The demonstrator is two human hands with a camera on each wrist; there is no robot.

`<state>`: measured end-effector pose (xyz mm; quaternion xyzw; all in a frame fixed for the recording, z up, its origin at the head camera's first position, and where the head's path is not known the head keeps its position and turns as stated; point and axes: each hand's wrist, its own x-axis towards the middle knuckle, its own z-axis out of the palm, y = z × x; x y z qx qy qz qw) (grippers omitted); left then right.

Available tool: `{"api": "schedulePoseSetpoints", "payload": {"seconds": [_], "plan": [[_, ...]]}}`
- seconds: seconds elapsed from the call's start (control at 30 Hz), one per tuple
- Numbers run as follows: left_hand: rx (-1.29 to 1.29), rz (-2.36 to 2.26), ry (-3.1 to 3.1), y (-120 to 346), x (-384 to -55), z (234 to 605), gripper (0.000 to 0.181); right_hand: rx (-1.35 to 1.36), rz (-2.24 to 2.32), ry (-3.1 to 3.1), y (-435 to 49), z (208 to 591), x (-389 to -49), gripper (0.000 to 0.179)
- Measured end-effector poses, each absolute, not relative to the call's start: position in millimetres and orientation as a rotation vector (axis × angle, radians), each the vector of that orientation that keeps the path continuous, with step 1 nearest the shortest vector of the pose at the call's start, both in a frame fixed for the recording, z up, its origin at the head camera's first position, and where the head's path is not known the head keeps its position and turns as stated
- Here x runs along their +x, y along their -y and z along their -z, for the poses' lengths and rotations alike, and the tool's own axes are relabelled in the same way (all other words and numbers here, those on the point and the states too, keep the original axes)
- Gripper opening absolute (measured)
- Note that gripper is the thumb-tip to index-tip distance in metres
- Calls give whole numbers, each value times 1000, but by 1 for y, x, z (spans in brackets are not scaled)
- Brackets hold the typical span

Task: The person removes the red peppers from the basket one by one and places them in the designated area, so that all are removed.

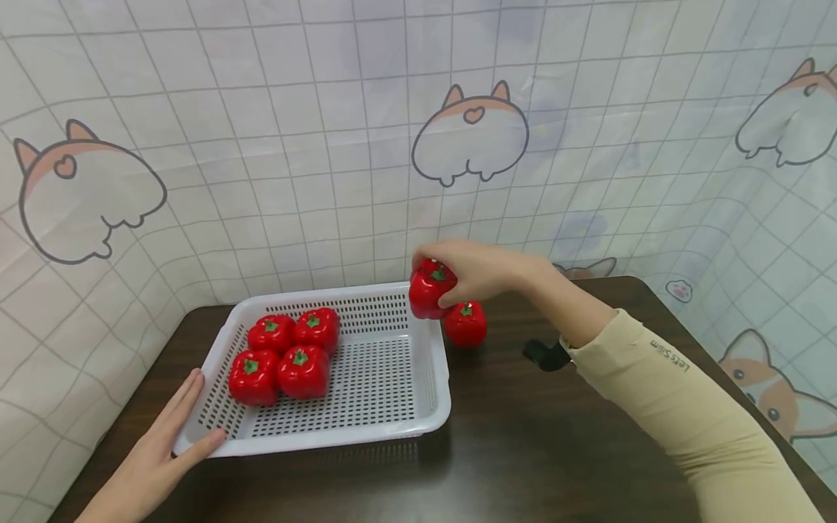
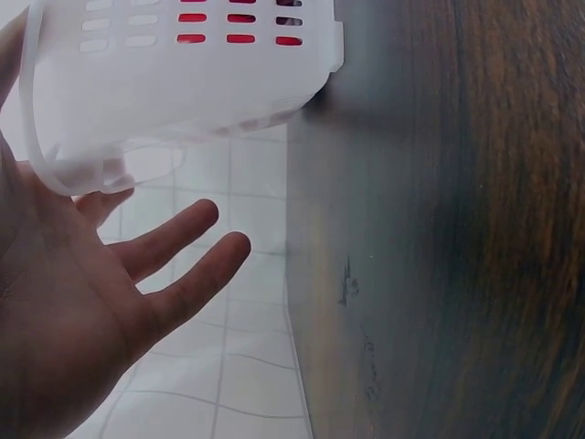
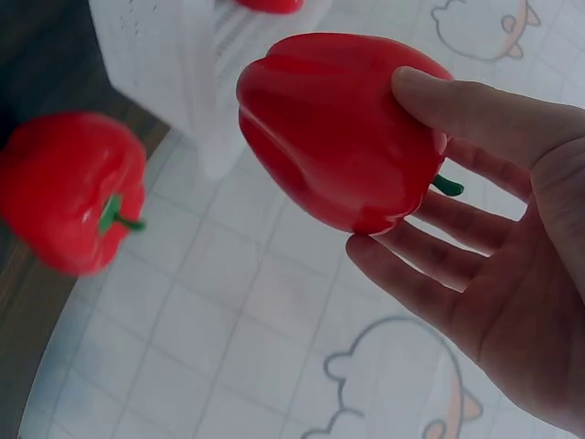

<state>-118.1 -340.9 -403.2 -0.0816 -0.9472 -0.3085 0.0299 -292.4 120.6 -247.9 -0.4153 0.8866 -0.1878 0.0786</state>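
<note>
My right hand (image 1: pixel 480 269) grips a red bell pepper (image 3: pixel 343 133) with a green stem, held above the right rim of a white perforated basket (image 1: pixel 366 428). Thumb and fingers lie on opposite sides of it in the right wrist view. A second bell pepper (image 1: pixel 466 325) stands on the table just outside the basket's right wall. Several more bell peppers (image 1: pixel 304 372) sit grouped in the basket's left half. At the basket's front left corner, my left hand (image 1: pixel 157 450) rests with fingers extended along the rim; the left wrist view shows the spread fingers (image 2: pixel 196 274) beside the basket wall.
A dark brown wooden table (image 1: pixel 523 450) carries everything. Right of the loose pepper, a black object (image 1: pixel 548 355) shows near the right forearm. Behind the table hangs a pale gridded cloth (image 1: pixel 314 145) with cartoon animal prints, also along both sides.
</note>
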Motion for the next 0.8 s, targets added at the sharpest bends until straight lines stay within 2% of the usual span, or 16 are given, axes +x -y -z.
{"api": "schedulePoseSetpoints", "payload": {"seconds": [0.43,0.8], "plan": [[-234,960,2932,343,-120,403,95,-1190,608,-2702,-173,250,-297,54],[-263,979,2899,343,-120,403,93,-1080,682,-2739,-217,273,-303,49]]}}
